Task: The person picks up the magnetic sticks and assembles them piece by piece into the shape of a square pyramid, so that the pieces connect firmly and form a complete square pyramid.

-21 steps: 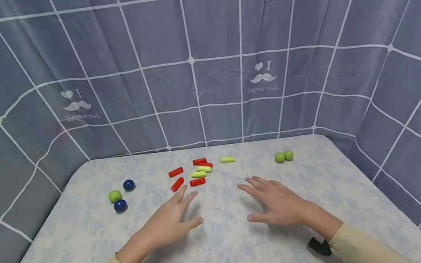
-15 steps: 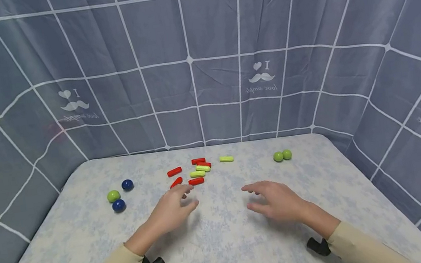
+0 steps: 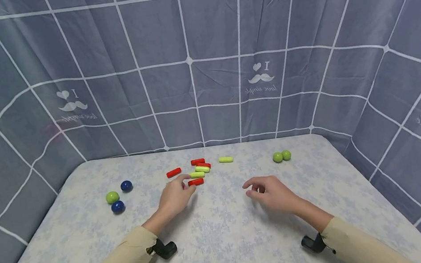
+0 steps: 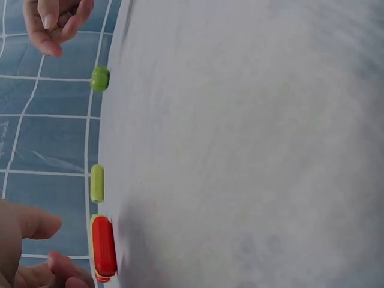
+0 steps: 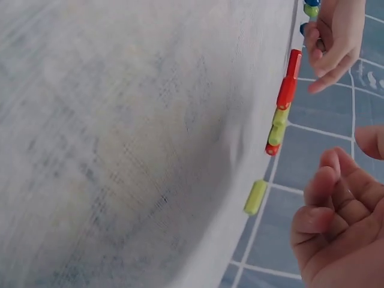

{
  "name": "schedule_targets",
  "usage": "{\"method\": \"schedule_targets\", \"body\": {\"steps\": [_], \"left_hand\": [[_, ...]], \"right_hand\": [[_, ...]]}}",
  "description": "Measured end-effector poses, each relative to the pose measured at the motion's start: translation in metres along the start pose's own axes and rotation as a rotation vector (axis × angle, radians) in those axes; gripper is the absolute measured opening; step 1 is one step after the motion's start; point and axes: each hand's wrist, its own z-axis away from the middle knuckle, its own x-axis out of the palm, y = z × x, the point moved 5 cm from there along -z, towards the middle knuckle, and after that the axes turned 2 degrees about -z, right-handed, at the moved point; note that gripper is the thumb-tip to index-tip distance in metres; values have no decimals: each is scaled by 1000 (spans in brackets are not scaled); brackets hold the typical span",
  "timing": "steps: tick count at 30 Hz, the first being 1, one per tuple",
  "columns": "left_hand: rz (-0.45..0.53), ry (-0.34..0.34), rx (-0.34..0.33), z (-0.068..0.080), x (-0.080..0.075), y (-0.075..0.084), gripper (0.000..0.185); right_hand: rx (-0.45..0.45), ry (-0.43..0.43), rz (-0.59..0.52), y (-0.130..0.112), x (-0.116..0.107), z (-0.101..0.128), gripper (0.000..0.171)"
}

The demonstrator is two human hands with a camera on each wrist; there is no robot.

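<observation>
Right hand (image 3: 269, 193): grip released, fingers loosely curled, hovering over the worktop (image 3: 226, 246).
Left hand (image 3: 175, 195): fingertips at the red capsule (image 3: 195, 181); grip state unclear.
Capsule cluster (image 3: 199, 169): just beyond.
Green balls (image 3: 281, 156): far right.

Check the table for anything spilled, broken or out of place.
Nothing looks spilled or damaged. One green ball sits with the two blue balls at left, away from the green pair at right; one lime capsule lies apart from the capsule cluster.
</observation>
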Motion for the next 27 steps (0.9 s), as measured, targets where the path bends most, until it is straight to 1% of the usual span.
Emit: {"method": "schedule_targets", "body": {"steps": [5, 9, 15, 19, 27], "left_hand": [[-6, 2, -46, -8, 8, -3, 40], [9, 5, -65, -12, 11, -6, 39], [75, 4, -111, -19, 14, -11, 37], [107, 0, -138, -23, 17, -12, 35], [106, -1, -175, -23, 21, -13, 27]], "right_hand": [[43, 17, -95, 10, 0, -6, 22], [66, 21, -135, 13, 0, -10, 21], [105, 9, -154, 15, 0, -12, 22], [102, 0, -165, 16, 1, -13, 22], [117, -6, -180, 18, 4, -12, 22]]}}
